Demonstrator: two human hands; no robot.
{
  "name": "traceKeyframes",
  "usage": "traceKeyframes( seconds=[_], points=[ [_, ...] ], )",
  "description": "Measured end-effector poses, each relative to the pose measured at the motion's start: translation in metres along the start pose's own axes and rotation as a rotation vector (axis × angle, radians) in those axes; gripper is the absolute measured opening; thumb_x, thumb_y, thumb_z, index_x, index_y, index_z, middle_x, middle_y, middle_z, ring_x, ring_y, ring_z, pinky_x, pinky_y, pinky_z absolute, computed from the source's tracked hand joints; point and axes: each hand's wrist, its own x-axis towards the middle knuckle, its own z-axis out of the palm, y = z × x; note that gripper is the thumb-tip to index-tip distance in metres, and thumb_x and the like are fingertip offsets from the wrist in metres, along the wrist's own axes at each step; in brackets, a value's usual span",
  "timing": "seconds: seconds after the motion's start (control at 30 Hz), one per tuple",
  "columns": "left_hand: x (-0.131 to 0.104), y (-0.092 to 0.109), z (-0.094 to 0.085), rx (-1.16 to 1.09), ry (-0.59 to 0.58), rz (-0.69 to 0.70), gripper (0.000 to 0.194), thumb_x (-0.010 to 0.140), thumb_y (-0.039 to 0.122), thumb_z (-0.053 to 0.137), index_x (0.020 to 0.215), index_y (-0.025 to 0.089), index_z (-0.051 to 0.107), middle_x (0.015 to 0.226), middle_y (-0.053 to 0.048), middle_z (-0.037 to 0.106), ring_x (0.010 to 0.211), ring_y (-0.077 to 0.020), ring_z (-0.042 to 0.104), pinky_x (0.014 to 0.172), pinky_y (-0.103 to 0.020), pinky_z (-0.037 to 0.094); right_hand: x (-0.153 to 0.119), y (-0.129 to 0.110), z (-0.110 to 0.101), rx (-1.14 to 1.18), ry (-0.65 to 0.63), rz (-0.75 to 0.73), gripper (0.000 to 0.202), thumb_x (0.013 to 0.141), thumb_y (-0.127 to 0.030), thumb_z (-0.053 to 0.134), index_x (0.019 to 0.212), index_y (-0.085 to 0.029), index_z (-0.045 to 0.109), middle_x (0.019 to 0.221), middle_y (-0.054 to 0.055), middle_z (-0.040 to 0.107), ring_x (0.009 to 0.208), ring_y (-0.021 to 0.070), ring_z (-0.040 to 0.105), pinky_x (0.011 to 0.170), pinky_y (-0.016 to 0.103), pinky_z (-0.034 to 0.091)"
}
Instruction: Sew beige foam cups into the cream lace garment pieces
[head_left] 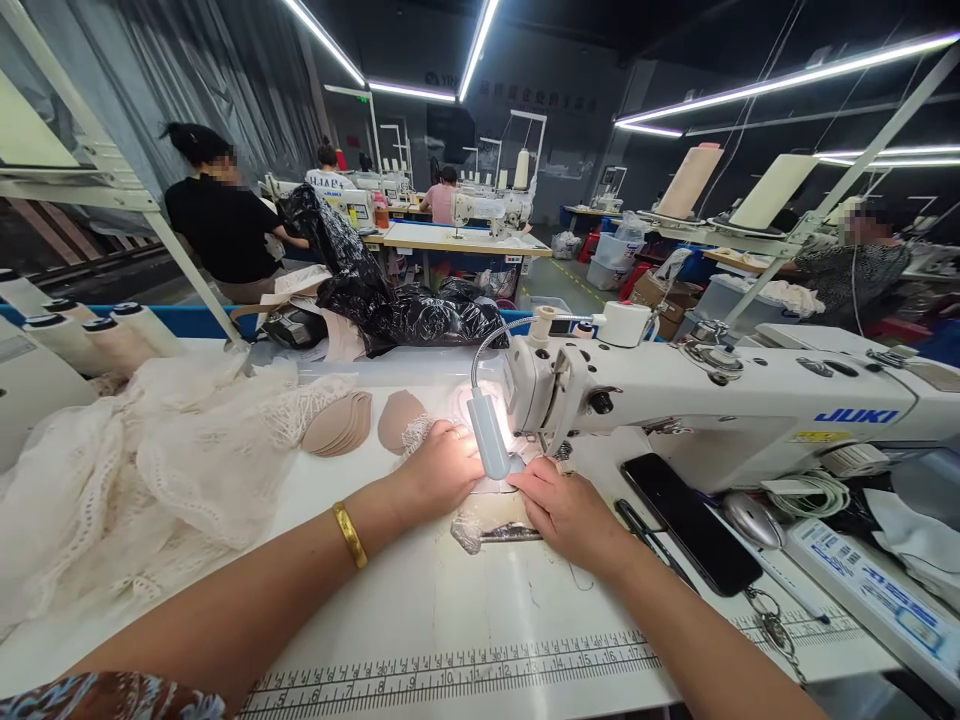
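My left hand (pixel 442 468), with a gold bracelet (pixel 349 535) on its wrist, is closed with curled fingers on pale lace fabric (pixel 417 432), left of the needle area. A grey gooseneck lamp (pixel 489 435) hides its fingertips and much of the work. My right hand (pixel 574 512) lies just right of the lamp, its thumb and index finger pressed together near the needle; what they grip is hidden. Both hands rest before the head of a white JUKI sewing machine (pixel 705 395). Left of them lie a single beige cup-shaped pad (pixel 399 420) and a stack of such pads (pixel 337 423).
Cream lace fabric (pixel 187 450) is heaped at the left. On the right lie a black phone (pixel 690 522), a computer mouse (pixel 752 520) and a pen (pixel 806 598). A ruler strip (pixel 450 680) runs along the front edge. Black plastic bags (pixel 420 310) stand behind; several people sit farther back.
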Motion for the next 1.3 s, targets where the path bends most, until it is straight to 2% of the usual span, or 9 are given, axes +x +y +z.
traceKeyframes(
  seconds=[0.23,0.43,0.5,0.6,0.73,0.8,0.9,1.0,1.3],
  points=[
    [0.003,-0.013,0.005,-0.013,-0.06,-0.104,0.024,0.077,-0.005,0.052,0.077,0.018,0.056,0.079,-0.005,0.062,0.074,-0.0239,0.059,0.071,-0.037,0.04,-0.003,-0.006,-0.001,0.186,0.048,-0.006,0.026,0.1,-0.012,0.045,0.103,-0.023,0.068,0.09,0.007,0.066,0.084,0.0235,0.059,0.067,0.034,0.045],
    [-0.044,0.031,-0.049,-0.265,-0.02,-0.099,0.022,0.092,0.005,0.056,0.103,0.02,0.068,0.104,-0.003,0.073,0.099,-0.0198,0.068,0.09,-0.034,0.053,0.009,-0.057,-0.009,1.04,-0.103,0.55,0.035,0.101,-0.049,0.06,0.125,-0.025,0.054,0.086,-0.001,0.066,0.077,0.0197,0.061,0.073,0.033,0.048],
    [-0.067,0.066,-0.058,-0.728,-0.008,-0.219,0.031,0.095,0.025,0.069,0.126,0.022,0.068,0.132,-0.01,0.069,0.122,-0.0264,0.064,0.106,-0.043,0.05,0.014,-0.077,-0.006,1.212,-0.035,0.633,0.045,0.094,-0.048,0.068,0.129,-0.024,0.05,0.079,-0.005,0.062,0.072,0.0177,0.058,0.07,0.031,0.047],
    [-0.091,0.108,-0.051,-1.539,-0.198,-0.577,0.051,0.093,0.054,0.075,0.132,0.022,0.066,0.126,-0.014,0.072,0.114,-0.0283,0.069,0.099,-0.045,0.056,0.011,-0.106,0.003,1.274,0.13,0.611,0.05,0.09,-0.044,0.072,0.131,-0.024,0.053,0.076,-0.006,0.054,0.069,0.016,0.054,0.069,0.029,0.047],
    [-0.092,0.117,-0.037,-1.884,0.44,-0.935,0.051,0.085,0.053,0.084,0.12,0.018,0.071,0.124,-0.014,0.073,0.121,-0.0284,0.066,0.111,-0.043,0.049,-0.016,-0.14,0.013,1.115,0.243,0.491,0.042,0.095,-0.05,0.069,0.129,-0.027,0.062,0.082,-0.001,0.056,0.073,0.0183,0.057,0.07,0.03,0.053],
    [-0.087,0.114,-0.039,-1.905,0.618,-0.98,0.051,0.078,0.046,0.091,0.116,0.017,0.073,0.118,-0.013,0.075,0.115,-0.0296,0.069,0.106,-0.043,0.052,-0.03,-0.149,0.014,1.033,0.225,0.459,0.038,0.1,-0.053,0.063,0.129,-0.028,0.066,0.087,0.002,0.061,0.076,0.0199,0.061,0.072,0.031,0.056],
    [-0.082,0.117,-0.05,-1.947,0.487,-0.955,0.049,0.076,0.041,0.093,0.112,0.012,0.076,0.11,-0.016,0.077,0.105,-0.0303,0.072,0.094,-0.039,0.057,-0.037,-0.149,0.008,1.044,0.139,0.493,0.043,0.102,-0.055,0.061,0.139,-0.033,0.066,0.125,0.007,0.07,0.116,0.0265,0.066,0.102,0.038,0.055],
    [-0.08,0.127,-0.056,-1.972,0.384,-0.941,0.05,0.074,0.04,0.095,0.112,0.011,0.079,0.111,-0.017,0.077,0.103,-0.0297,0.072,0.087,-0.034,0.057,-0.032,-0.142,0.001,1.202,0.128,0.578,0.05,0.101,-0.059,0.062,0.146,-0.037,0.061,0.157,0.004,0.056,0.146,0.0291,0.049,0.122,0.044,0.039],
    [-0.072,0.123,-0.049,-1.939,0.714,-1.093,0.041,0.078,0.045,0.091,0.103,0.014,0.081,0.116,-0.013,0.077,0.112,-0.0269,0.067,0.096,-0.032,0.055,-0.035,-0.141,0.022,1.45,0.368,0.773,0.063,0.084,-0.049,0.088,0.138,-0.032,0.062,0.11,0.002,0.075,0.098,0.0197,0.067,0.088,0.029,0.055]
  ],
)
